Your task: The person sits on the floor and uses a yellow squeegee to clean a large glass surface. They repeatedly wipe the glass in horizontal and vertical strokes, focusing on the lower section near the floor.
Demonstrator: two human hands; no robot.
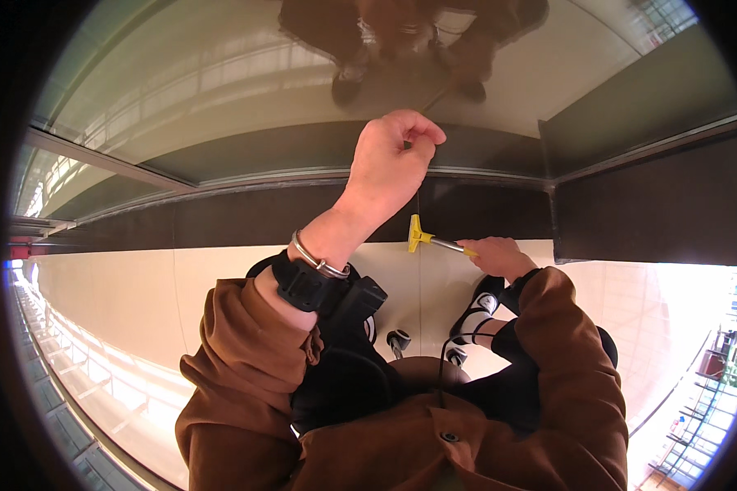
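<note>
My right hand (502, 255) grips the yellow end of a scraper (447, 243) low on the right. Its shaft is bare metal, and the yellow head (414, 234) stands in front of the dark base strip below the glass. My left hand (396, 150) is raised in front of the glossy glass panel (239, 80). Its fingers are curled, with the thumb close to the index finger. Whether something small is pinched there, or whether the hand touches the glass, I cannot tell.
A metal frame rail (270, 177) runs along the glass bottom above the dark base (282, 212). A dark panel (651, 202) juts out at the right. Below me are the pale tiled floor (116, 294) and a low seat with casters (398, 337) between my legs.
</note>
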